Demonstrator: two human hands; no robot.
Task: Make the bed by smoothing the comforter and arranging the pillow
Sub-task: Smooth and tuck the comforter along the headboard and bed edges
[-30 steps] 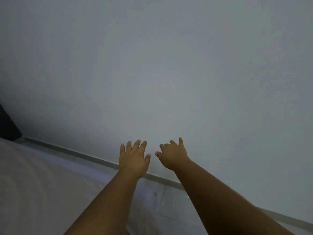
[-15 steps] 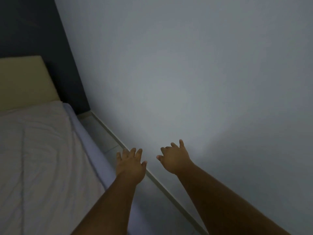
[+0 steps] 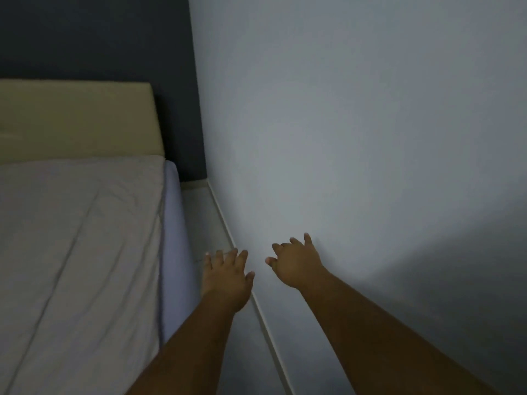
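Observation:
A pale grey comforter (image 3: pixel 79 246) lies flat over the bed on the left, with a few long soft creases. Along its right edge shows the bluish mattress side (image 3: pixel 174 252). A cream padded headboard (image 3: pixel 77 118) stands at the bed's far end. No pillow is in view. My left hand (image 3: pixel 226 277) is stretched out over the narrow floor strip beside the bed, fingers apart, holding nothing. My right hand (image 3: pixel 296 263) reaches out in front of the wall, fingers loosely spread and empty. Neither hand touches the bedding.
A plain white wall (image 3: pixel 356 138) fills the right side, meeting a dark wall (image 3: pixel 114 38) behind the headboard. A light skirting board (image 3: pixel 265 317) runs along the narrow tiled floor gap (image 3: pixel 205 218) between bed and wall. The room is dim.
The view has swung left, bringing the bed, headboard and dark wall further into sight. Both hands stay outstretched and empty in much the same pose.

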